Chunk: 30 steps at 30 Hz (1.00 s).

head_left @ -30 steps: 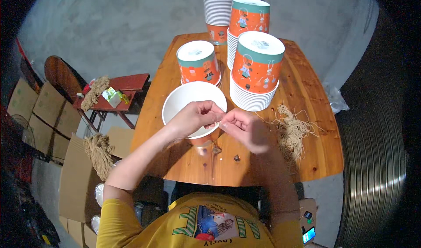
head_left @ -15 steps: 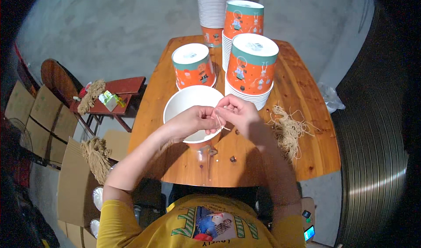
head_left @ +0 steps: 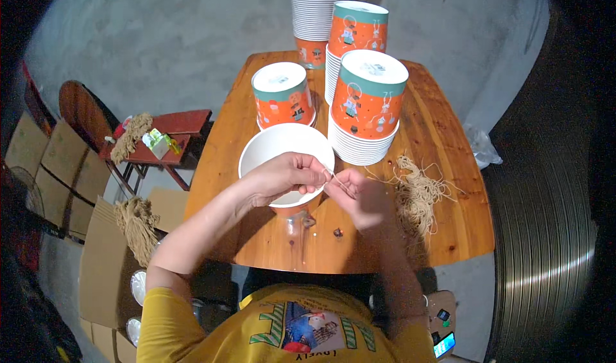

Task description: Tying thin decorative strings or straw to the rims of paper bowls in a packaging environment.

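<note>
While both hands (head_left: 321, 182) pinch 1 thin string (head_left: 335, 178), white bucket (head_left: 269, 151) beneath them

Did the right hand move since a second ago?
Yes. The right hand slid left, away from the pile of twine, and now meets the left hand at the white cup rim.

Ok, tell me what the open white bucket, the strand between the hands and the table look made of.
Open white bucket: likely coated paperboard, with a smooth matte white inside and a thin rolled rim. Strand: thin tan fibre, probably jute or hemp twine, like the frizzy bundle beside it. Table: wood, orange-brown planks with visible grain and a slight varnished sheen.
</note>
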Each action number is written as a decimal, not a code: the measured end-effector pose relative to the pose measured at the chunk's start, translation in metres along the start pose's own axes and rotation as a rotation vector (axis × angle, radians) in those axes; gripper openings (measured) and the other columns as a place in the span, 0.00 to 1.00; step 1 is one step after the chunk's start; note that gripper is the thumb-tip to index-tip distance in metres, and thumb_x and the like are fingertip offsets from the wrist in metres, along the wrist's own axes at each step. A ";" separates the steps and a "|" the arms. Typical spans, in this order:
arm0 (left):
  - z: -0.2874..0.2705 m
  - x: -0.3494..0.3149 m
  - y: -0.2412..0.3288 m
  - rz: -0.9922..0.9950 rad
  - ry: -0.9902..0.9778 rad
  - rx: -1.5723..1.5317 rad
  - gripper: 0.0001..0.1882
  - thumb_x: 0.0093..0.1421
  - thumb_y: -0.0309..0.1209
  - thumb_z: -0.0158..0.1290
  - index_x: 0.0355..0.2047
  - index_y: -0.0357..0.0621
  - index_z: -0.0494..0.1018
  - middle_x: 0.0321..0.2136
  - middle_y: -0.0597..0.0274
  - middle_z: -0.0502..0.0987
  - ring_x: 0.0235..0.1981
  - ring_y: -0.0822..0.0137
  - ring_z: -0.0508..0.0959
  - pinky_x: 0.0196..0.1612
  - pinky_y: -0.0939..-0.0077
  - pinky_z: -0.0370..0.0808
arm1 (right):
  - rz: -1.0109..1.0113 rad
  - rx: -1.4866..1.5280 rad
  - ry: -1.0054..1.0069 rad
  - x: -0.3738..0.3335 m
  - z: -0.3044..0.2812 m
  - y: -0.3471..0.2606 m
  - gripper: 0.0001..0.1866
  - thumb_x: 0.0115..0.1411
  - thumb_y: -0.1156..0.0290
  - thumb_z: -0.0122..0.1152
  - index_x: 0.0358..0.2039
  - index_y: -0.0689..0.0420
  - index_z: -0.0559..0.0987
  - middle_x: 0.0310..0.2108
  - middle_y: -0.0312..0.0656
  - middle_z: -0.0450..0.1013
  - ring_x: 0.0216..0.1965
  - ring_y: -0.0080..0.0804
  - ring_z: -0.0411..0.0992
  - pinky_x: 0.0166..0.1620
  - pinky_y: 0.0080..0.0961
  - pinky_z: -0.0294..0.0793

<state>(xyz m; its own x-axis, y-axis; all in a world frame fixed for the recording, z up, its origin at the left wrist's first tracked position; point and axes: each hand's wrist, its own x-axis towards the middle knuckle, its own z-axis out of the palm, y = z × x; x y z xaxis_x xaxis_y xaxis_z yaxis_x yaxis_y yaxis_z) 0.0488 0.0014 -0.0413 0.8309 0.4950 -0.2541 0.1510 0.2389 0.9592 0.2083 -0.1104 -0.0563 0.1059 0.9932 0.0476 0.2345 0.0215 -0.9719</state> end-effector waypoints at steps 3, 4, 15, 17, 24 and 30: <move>0.001 0.002 -0.001 0.004 0.005 0.042 0.05 0.58 0.29 0.54 0.33 0.41 0.73 0.25 0.71 0.74 0.23 0.82 0.69 0.26 0.90 0.65 | -0.072 0.024 0.035 0.002 0.005 0.014 0.09 0.58 0.71 0.59 0.32 0.61 0.70 0.23 0.33 0.70 0.25 0.16 0.66 0.28 0.16 0.65; 0.002 0.003 -0.001 0.007 0.010 0.081 0.05 0.58 0.29 0.54 0.33 0.41 0.73 0.25 0.71 0.74 0.22 0.82 0.69 0.25 0.91 0.65 | -0.073 0.021 0.034 0.001 0.007 0.015 0.09 0.58 0.71 0.59 0.32 0.61 0.70 0.23 0.33 0.70 0.25 0.16 0.66 0.28 0.16 0.65; 0.008 0.003 0.009 -0.269 0.021 -0.253 0.05 0.56 0.21 0.48 0.34 0.40 0.70 0.23 0.68 0.73 0.20 0.82 0.73 0.22 0.92 0.72 | -0.178 0.069 0.245 -0.006 0.034 0.019 0.05 0.56 0.78 0.59 0.31 0.61 0.72 0.23 0.31 0.69 0.24 0.12 0.66 0.28 0.11 0.64; 0.006 0.003 0.007 -0.269 0.033 -0.261 0.05 0.56 0.21 0.48 0.34 0.40 0.69 0.24 0.67 0.73 0.21 0.81 0.74 0.23 0.92 0.72 | -0.277 -0.043 0.269 -0.003 0.033 0.030 0.04 0.57 0.77 0.59 0.31 0.60 0.73 0.23 0.31 0.69 0.25 0.12 0.66 0.28 0.12 0.64; 0.005 -0.004 0.009 -0.175 0.043 -0.211 0.07 0.58 0.20 0.49 0.38 0.38 0.66 0.31 0.62 0.73 0.26 0.75 0.75 0.30 0.87 0.76 | -0.197 0.183 0.230 -0.002 0.016 0.037 0.05 0.60 0.72 0.54 0.32 0.60 0.75 0.22 0.32 0.66 0.21 0.12 0.62 0.26 0.13 0.61; 0.006 -0.005 0.002 0.071 0.030 0.046 0.11 0.56 0.20 0.51 0.39 0.38 0.63 0.27 0.64 0.70 0.28 0.74 0.73 0.34 0.83 0.73 | -0.097 0.350 0.159 0.000 0.018 0.018 0.04 0.59 0.73 0.56 0.34 0.58 0.74 0.17 0.24 0.61 0.18 0.11 0.57 0.22 0.09 0.53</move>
<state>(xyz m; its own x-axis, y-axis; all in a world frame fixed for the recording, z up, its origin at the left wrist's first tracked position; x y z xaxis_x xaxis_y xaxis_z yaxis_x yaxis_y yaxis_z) 0.0480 -0.0058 -0.0372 0.8243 0.5341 -0.1877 0.1169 0.1638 0.9795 0.1949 -0.1076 -0.0775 0.2544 0.9551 0.1519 -0.0901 0.1798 -0.9796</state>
